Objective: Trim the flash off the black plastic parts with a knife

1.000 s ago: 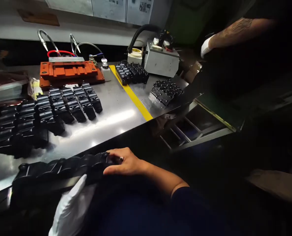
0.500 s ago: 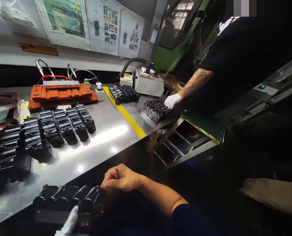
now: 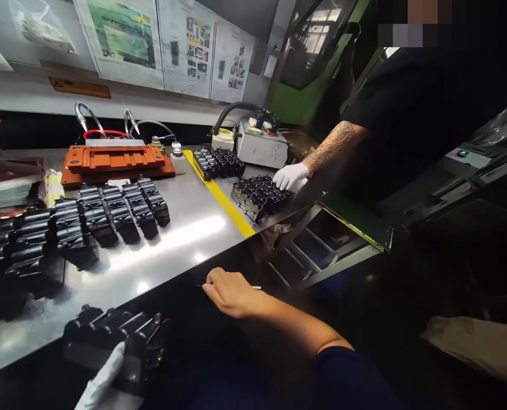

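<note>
My left hand [image 3: 103, 376], in a white glove, grips a black moulded part [image 3: 108, 341] with a row of rounded ridges, below the table's front edge. Its thumb lies along the part's flat side; the other fingers are hidden. To the right of the part and apart from it, my bare right hand [image 3: 227, 293] is closed around a thin tool. The pale end of the thin tool [image 3: 256, 287] sticks out behind the hand, and a fine tip shows faintly in front. What kind of tool it is cannot be made out.
Several similar black parts [image 3: 69, 228] stand in a row on the metal table [image 3: 185, 245]. Behind them sits an orange fixture [image 3: 116, 159]. Past a yellow stripe [image 3: 219, 199], a co-worker's gloved hand [image 3: 291, 176] touches black parts [image 3: 262, 196]. A metal frame [image 3: 330, 245] stands beyond the table's edge.
My right hand has moved away from the black part, up and to the right, and turned. The co-worker's hand and the parts by it have shifted left.
</note>
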### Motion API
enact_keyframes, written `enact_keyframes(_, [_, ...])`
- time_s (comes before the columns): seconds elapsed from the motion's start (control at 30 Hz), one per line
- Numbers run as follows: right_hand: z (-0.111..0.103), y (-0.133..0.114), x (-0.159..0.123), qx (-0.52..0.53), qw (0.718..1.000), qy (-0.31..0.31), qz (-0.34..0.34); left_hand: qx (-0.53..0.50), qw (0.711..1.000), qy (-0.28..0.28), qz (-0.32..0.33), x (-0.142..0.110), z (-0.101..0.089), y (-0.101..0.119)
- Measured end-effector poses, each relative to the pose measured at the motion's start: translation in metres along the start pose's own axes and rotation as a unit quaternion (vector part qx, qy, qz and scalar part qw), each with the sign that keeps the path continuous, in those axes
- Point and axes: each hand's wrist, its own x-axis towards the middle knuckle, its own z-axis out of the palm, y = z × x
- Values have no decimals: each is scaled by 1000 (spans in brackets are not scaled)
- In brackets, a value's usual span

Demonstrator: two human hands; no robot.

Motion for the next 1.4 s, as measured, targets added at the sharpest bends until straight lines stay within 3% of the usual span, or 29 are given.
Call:
enact_keyframes(0.13, [-8, -1, -6, 128, 979, 24, -159, -54, 995, 65, 58, -15, 39, -15])
enact_keyframes(0.23, [-6, -6, -3, 217, 938, 75, -260, -30, 995, 14, 99, -17, 57, -25])
enact_keyframes(0.33, [-1, -16, -3, 215, 911, 105, -335, 47, 993, -34, 98, -20, 55, -29])
enact_keyframes(0.47, [2, -30, -5, 167, 889, 123, -407, 120, 986, -48, 101, -25, 46, -30])
enact_keyframes(0.9, [13, -26, 0, 56, 908, 232, -345, 48, 990, -52, 124, -21, 55, -40])
enact_keyframes(0.97, [14, -26, 0, 56, 907, 229, -349, 19, 993, -41, 106, -22, 59, -39])
enact_keyframes(1.17, [0, -22, 4, 138, 904, 226, -335, -95, 989, 108, -24, -29, 83, -27])
enact_keyframes(1.4, [-16, -13, 8, 37, 918, 187, -348, -111, 986, 109, -62, -30, 81, -25])
